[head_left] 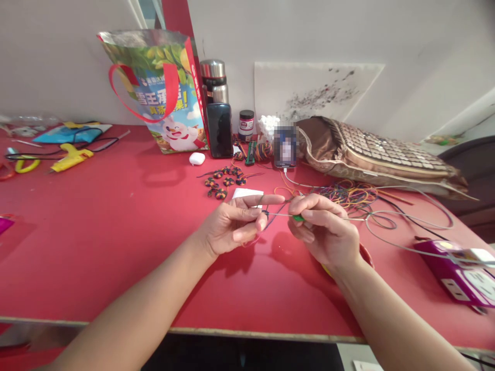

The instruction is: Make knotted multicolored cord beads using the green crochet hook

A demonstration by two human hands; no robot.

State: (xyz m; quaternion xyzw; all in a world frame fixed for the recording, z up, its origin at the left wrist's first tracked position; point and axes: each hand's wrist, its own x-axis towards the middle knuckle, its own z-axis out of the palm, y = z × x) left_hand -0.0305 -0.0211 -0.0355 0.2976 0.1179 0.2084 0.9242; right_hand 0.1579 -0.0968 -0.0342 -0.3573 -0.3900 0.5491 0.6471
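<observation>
My right hand (325,224) is closed around a crochet hook (279,214) with a green grip and a thin metal shaft. The hook's tip points left and meets a small dark loop of yarn (265,214) at my left fingertips. My left hand (240,219) pinches that yarn between thumb and fingers, its index finger stretched out to the right with a dark strand over it. Loose purple and pink strands hang below the left fingers. A white object (247,195) lies behind the left hand, partly covered by it.
Several multicoloured crocheted pieces (228,181) lie beyond my hands. Tangled yarn (348,195) and a white cable (410,247) spread to the right, near a purple power strip (456,273). A reddish bowl (366,255) is partly hidden behind my right wrist. Phones, a bag (162,98) and a cushion (386,149) stand behind.
</observation>
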